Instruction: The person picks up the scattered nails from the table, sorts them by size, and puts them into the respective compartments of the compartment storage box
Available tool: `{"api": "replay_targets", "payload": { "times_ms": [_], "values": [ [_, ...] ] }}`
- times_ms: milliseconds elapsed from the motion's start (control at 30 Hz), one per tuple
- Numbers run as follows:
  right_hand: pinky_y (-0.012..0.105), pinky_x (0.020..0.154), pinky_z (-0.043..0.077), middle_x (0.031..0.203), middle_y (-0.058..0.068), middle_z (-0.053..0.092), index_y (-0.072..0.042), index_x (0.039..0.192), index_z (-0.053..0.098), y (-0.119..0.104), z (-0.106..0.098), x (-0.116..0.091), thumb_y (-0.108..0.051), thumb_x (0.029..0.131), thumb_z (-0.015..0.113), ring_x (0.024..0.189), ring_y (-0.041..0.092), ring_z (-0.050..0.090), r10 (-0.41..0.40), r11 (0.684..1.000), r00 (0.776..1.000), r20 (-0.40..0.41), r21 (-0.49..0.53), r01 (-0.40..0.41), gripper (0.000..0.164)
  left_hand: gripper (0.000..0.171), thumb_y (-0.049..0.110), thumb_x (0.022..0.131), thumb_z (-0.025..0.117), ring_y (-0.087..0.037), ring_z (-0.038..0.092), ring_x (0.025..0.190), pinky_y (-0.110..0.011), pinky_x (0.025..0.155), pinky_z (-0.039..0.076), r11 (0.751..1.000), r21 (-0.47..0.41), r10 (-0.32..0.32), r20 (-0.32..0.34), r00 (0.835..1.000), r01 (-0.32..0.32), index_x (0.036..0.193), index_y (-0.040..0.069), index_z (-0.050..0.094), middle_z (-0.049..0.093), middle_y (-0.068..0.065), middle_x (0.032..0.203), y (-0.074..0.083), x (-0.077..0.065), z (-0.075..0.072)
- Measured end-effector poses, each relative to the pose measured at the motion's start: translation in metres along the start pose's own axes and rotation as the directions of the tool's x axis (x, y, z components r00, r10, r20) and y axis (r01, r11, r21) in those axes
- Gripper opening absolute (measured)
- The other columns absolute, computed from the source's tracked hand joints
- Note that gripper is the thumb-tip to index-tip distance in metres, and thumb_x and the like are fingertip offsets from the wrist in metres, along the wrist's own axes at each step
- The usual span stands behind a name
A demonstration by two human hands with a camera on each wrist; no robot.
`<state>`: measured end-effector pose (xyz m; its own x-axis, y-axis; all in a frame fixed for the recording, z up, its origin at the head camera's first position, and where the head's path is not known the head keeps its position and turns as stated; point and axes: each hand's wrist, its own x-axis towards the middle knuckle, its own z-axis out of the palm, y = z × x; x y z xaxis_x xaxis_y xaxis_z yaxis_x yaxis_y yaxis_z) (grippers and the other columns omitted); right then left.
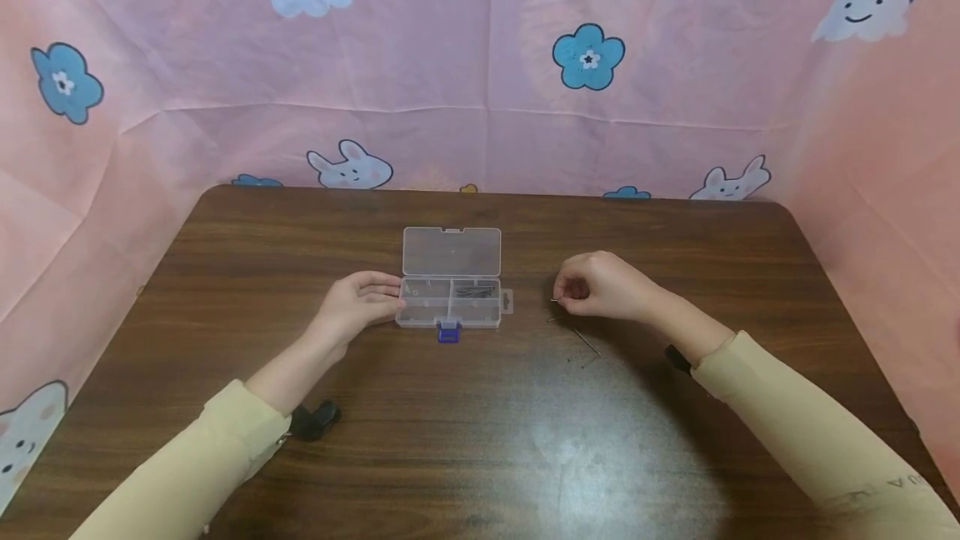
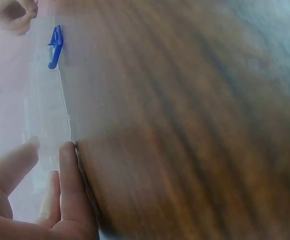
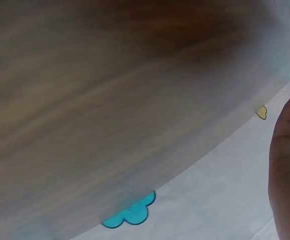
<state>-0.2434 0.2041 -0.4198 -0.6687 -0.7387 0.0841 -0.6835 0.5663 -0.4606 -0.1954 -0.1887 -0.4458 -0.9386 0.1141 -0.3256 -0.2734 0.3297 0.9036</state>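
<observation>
A clear plastic compartment box (image 1: pixel 423 315) lies on the table with its lid (image 1: pixel 452 252) folded back and a blue clasp (image 1: pixel 448 333) at the front. My left hand (image 1: pixel 352 307) grips its left end, thumb and fingers at the wall; the left wrist view shows the fingertips at that corner. Thin dark nails (image 1: pixel 474 292) fill the back right compartment, and tiny pieces (image 1: pixel 415 292) lie in the back left one. To the right of the box, my right hand (image 1: pixel 600 286) pinches a small, thin metal nail (image 1: pixel 554 300) just above the table.
A longer nail (image 1: pixel 587 342) and several tiny metal pieces (image 1: pixel 583 365) lie loose on the brown wooden table (image 1: pixel 420 440), below the right hand. A clear hanging tab (image 1: pixel 507 301) sticks out from the box's right end. Pink patterned cloth (image 1: pixel 450 65) surrounds the table's back and sides.
</observation>
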Motion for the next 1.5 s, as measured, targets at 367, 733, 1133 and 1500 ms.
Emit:
{"api": "replay_targets", "payload": {
  "times_ms": [367,733,1133,1500],
  "values": [
    [0.024,0.067,0.054,0.087,-0.002,0.072,-0.013,0.089,0.076,-0.011,0.002,0.03,-0.002,0.089,0.076,0.074,0.008,0.062,-0.058,0.998,0.998,-0.028,-0.003,0.058,0.011,0.054,0.015,0.1,0.075,-0.001,0.068,0.102,-0.014,0.087,0.058,1.0,-0.007,0.011,0.001,1.0,-0.011,0.145,-0.005,0.055,0.063,-0.026,0.143,-0.001,0.0,-0.001],
    [0.024,0.068,0.055,0.087,0.001,0.073,-0.01,0.09,0.077,-0.024,0.003,0.056,-0.001,0.09,0.074,0.075,0.01,0.063,-0.112,0.994,0.992,-0.051,0.009,0.112,0.01,0.052,0.016,0.1,0.075,-0.01,0.068,0.112,-0.013,0.09,0.056,1.0,0.008,0.012,0.001,1.0,-0.012,0.145,-0.003,0.056,0.063,-0.024,0.143,0.001,0.002,-0.002],
    [0.028,0.071,0.057,0.088,0.004,0.075,-0.008,0.091,0.08,-0.029,0.006,0.075,-0.001,0.091,0.074,0.077,0.014,0.066,-0.122,0.992,0.99,-0.075,0.021,0.124,0.008,0.053,0.014,0.099,0.075,0.0,0.067,0.101,-0.012,0.087,0.056,1.0,-0.012,0.02,0.0,1.0,-0.02,0.144,-0.005,0.056,0.064,-0.026,0.142,0.0,0.003,0.0],
    [0.022,0.072,0.055,0.088,0.004,0.076,-0.007,0.089,0.081,-0.034,0.018,0.091,-0.001,0.09,0.074,0.078,0.012,0.066,-0.162,0.987,0.985,-0.058,0.013,0.163,0.009,0.052,0.014,0.099,0.075,0.002,0.067,0.099,-0.012,0.087,0.057,1.0,-0.02,0.006,-0.003,1.0,-0.006,0.144,-0.005,0.056,0.064,-0.026,0.142,-0.001,0.001,0.0]
  ]
}}
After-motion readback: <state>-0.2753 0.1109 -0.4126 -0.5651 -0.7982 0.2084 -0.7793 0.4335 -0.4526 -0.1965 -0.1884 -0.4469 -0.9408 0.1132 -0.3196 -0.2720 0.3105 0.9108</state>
